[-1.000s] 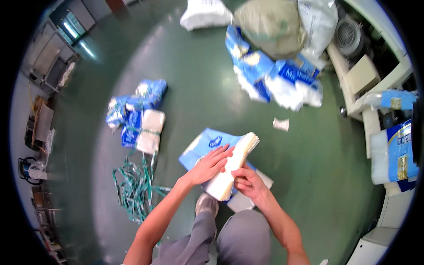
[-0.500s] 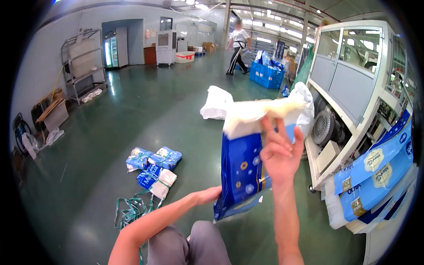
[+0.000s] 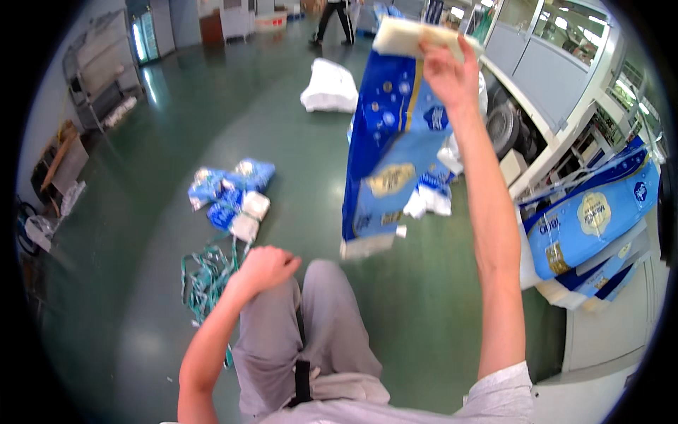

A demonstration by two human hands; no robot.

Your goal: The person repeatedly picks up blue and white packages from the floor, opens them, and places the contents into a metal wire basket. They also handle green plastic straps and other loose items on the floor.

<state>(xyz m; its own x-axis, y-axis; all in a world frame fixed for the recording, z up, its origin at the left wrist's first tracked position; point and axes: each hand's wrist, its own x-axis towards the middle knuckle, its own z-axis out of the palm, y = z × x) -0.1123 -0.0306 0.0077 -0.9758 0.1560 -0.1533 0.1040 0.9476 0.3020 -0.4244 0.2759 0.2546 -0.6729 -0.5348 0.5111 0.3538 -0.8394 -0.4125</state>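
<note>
A stack of flat blue plastic packaging bags [image 3: 385,120] hangs in front of me, its thick whitish edge upward and its lower end above the floor. My right hand [image 3: 452,71], raised at the end of a stretched arm, is closed on that top edge; part of the grip is hidden behind the fingers. Over my left knee is my left hand [image 3: 270,267], holding nothing, with loosely bent fingers apart from the bags. Beside it on the floor lies a tangle of green strapping [image 3: 208,283]. Tied blue and white bag bundles [image 3: 229,198] lie just beyond.
A white sack [image 3: 330,86] lies ahead on the floor. Crumpled blue and white plastic [image 3: 431,196] lies behind the hanging bags. At right stands a machine [image 3: 544,92] with more blue bags [image 3: 593,219] draped beside it. A person [image 3: 335,21] is at the far end.
My right hand has lifted the bag stack up and away, and it now hangs lengthwise. My left hand has let go of the stack and drawn back to my knee. The view has tilted down.
</note>
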